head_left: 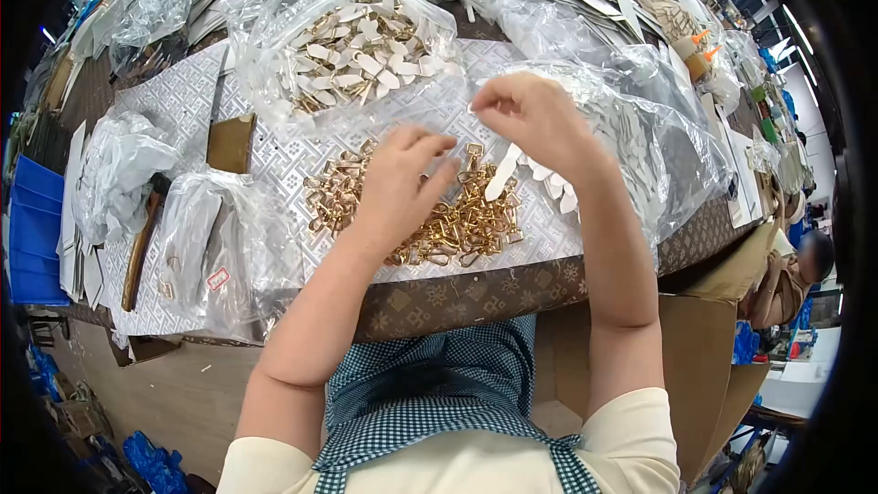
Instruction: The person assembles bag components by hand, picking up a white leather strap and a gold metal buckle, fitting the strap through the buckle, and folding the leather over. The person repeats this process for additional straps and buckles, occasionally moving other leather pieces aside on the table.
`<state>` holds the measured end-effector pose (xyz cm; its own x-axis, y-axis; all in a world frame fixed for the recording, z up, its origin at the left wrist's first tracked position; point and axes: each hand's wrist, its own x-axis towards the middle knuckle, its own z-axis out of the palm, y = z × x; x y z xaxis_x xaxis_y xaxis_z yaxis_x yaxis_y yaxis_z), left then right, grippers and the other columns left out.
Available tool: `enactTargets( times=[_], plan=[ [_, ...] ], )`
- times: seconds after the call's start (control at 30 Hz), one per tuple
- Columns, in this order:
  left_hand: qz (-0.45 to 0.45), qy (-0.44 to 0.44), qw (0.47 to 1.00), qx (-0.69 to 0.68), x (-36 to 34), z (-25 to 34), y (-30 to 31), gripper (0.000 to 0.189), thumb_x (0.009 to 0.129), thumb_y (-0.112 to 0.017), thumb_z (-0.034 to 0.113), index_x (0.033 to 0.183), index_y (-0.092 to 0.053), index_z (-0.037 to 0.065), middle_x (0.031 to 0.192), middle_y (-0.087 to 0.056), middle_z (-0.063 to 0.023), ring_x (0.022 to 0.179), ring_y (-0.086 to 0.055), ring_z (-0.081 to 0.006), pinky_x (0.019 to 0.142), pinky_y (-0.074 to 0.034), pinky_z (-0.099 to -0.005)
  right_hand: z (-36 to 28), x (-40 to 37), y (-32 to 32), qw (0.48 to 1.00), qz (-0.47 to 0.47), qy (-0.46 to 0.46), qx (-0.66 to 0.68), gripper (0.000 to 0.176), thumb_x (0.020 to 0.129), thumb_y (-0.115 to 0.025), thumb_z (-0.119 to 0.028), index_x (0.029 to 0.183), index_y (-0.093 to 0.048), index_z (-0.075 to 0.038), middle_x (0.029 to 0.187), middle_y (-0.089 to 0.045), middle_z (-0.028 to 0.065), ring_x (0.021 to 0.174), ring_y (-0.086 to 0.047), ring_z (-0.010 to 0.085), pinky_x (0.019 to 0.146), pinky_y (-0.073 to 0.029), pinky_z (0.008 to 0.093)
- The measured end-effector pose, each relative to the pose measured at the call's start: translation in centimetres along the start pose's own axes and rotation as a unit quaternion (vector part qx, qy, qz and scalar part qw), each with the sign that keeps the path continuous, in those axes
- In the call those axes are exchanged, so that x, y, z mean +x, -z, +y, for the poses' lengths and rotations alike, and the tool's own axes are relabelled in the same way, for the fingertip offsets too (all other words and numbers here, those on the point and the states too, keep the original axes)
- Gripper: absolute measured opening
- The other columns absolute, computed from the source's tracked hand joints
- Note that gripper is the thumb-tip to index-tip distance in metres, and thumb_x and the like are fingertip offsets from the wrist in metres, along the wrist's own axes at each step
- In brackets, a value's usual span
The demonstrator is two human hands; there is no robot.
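A pile of gold metal snap hooks [480, 220] lies on the patterned table covering. My left hand [402, 178] is over the left part of this pile, its thumb and fingers apart, slightly blurred, with nothing visible between them. Farther right and higher, my right hand [535, 119] has its fingertips pinched together; a tiny pale spot shows there, too small to name. Below the right hand, a white strap tab [503, 174] lies beside the hooks, next to several more white tabs [553, 185].
A clear bag [366, 55] of white tabs with gold hardware lies at the back. Another plastic bag [631, 146] with white pieces is on the right. A hammer [142, 247] and bagged pieces [215, 242] lie left. Another person [796, 274] is at far right.
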<state>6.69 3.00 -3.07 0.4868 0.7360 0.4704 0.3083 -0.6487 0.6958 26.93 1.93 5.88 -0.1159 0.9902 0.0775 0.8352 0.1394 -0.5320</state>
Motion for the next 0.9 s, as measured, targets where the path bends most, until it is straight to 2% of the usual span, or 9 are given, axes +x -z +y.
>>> enactTargets(
  times=[0.03, 0.13, 0.37, 0.5, 0.6, 0.63, 0.67, 0.77, 0.9],
  plan=[
    [-0.018, -0.029, 0.997, 0.076, -0.2, 0.4, -0.9, 0.028, 0.085, -0.068, 0.018, 0.108, -0.069, 0.004, 0.105, -0.062, -0.0110, 0.098, -0.058, -0.0274, 0.084, -0.047, -0.0378, 1.4, -1.3, -0.7, 0.997, 0.004, 0.051, -0.053, 0.014, 0.081, -0.067, -0.012, 0.093, -0.071, -0.007, 0.094, -0.069, 0.0072, 0.087, -0.062, 0.0226, 0.082, -0.050, 0.0353],
    [-0.058, -0.028, 0.981, 0.185, -0.7, 0.9, -2.8, 0.029, 0.082, -0.070, 0.026, 0.106, -0.070, 0.009, 0.099, -0.060, -0.0076, 0.101, -0.055, -0.0253, 0.089, -0.040, -0.0410, 3.6, -4.9, -2.5, 0.992, -0.006, 0.078, -0.102, 0.021, 0.075, -0.067, -0.009, 0.095, -0.072, -0.009, 0.102, -0.067, 0.0055, 0.102, -0.054, 0.0271, 0.093, -0.046, 0.0378],
    [-0.067, 0.000, 0.989, 0.133, -0.5, 0.6, -2.5, 0.017, 0.079, -0.071, 0.020, 0.088, -0.066, 0.007, 0.091, -0.060, -0.0076, 0.093, -0.057, -0.0258, 0.085, -0.042, -0.0423, 4.2, -7.6, -4.7, 0.991, 0.061, 0.098, -0.070, 0.016, 0.076, -0.067, -0.009, 0.092, -0.068, -0.008, 0.093, -0.066, 0.0042, 0.096, -0.057, 0.0255, 0.085, -0.049, 0.0353],
    [-0.056, 0.110, 0.992, -0.029, -0.3, 0.0, -1.0, 0.017, 0.084, -0.070, 0.017, 0.096, -0.065, 0.006, 0.090, -0.063, -0.0085, 0.085, -0.060, -0.0215, 0.075, -0.047, -0.0349, 4.0, -7.5, -5.1, 0.992, 0.118, 0.035, 0.039, 0.008, 0.083, -0.065, -0.006, 0.089, -0.061, -0.003, 0.081, -0.064, 0.0066, 0.076, -0.059, 0.0200, 0.073, -0.050, 0.0312],
    [-0.036, 0.255, 0.929, -0.264, 0.1, -0.2, 0.0, 0.014, 0.090, -0.068, 0.012, 0.098, -0.063, 0.002, 0.090, -0.069, -0.0070, 0.077, -0.063, -0.0124, 0.068, -0.049, -0.0268, 2.8, -6.8, -5.3, 0.966, 0.169, -0.025, 0.195, 0.006, 0.090, -0.062, -0.006, 0.089, -0.059, -0.001, 0.075, -0.060, 0.0047, 0.064, -0.055, 0.0129, 0.064, -0.046, 0.0257],
    [-0.019, 0.267, 0.910, -0.318, 0.2, -0.1, 0.3, 0.013, 0.092, -0.066, 0.011, 0.100, -0.063, 0.001, 0.089, -0.069, -0.0055, 0.078, -0.064, -0.0111, 0.071, -0.051, -0.0255, 2.2, -6.5, -5.1, 0.951, 0.185, -0.039, 0.244, 0.006, 0.092, -0.061, -0.006, 0.090, -0.059, 0.000, 0.073, -0.059, 0.0038, 0.062, -0.053, 0.0108, 0.061, -0.044, 0.0241],
    [-0.004, 0.278, 0.891, -0.360, 0.3, 0.1, 0.5, 0.014, 0.092, -0.066, 0.012, 0.102, -0.064, 0.001, 0.089, -0.069, -0.0057, 0.079, -0.064, -0.0119, 0.072, -0.051, -0.0260, 1.3, -6.2, -4.4, 0.965, 0.169, -0.063, 0.191, 0.013, 0.092, -0.058, -0.010, 0.100, -0.062, -0.001, 0.084, -0.068, 0.0138, 0.073, -0.065, 0.0187, 0.068, -0.050, 0.0314],
    [0.032, 0.288, 0.840, -0.458, 0.4, 0.2, 0.9, 0.023, 0.092, -0.067, 0.012, 0.112, -0.064, 0.002, 0.092, -0.069, -0.0068, 0.081, -0.065, -0.0141, 0.075, -0.053, -0.0284, 0.3, -5.0, -4.9, 0.955, 0.213, 0.009, 0.207, 0.018, 0.095, -0.058, -0.014, 0.103, -0.068, -0.001, 0.084, -0.067, 0.0125, 0.073, -0.062, 0.0173, 0.067, -0.048, 0.0288],
    [0.041, 0.280, 0.824, -0.491, 0.1, 0.2, 1.0, 0.022, 0.093, -0.065, 0.011, 0.114, -0.064, 0.003, 0.094, -0.069, -0.0063, 0.083, -0.065, -0.0142, 0.075, -0.053, -0.0282, -0.3, -4.5, -7.0, 0.916, 0.177, -0.032, 0.359, 0.020, 0.096, -0.060, -0.014, 0.106, -0.071, -0.001, 0.083, -0.060, 0.0018, 0.070, -0.052, 0.0077, 0.061, -0.042, 0.0233]
  ],
)
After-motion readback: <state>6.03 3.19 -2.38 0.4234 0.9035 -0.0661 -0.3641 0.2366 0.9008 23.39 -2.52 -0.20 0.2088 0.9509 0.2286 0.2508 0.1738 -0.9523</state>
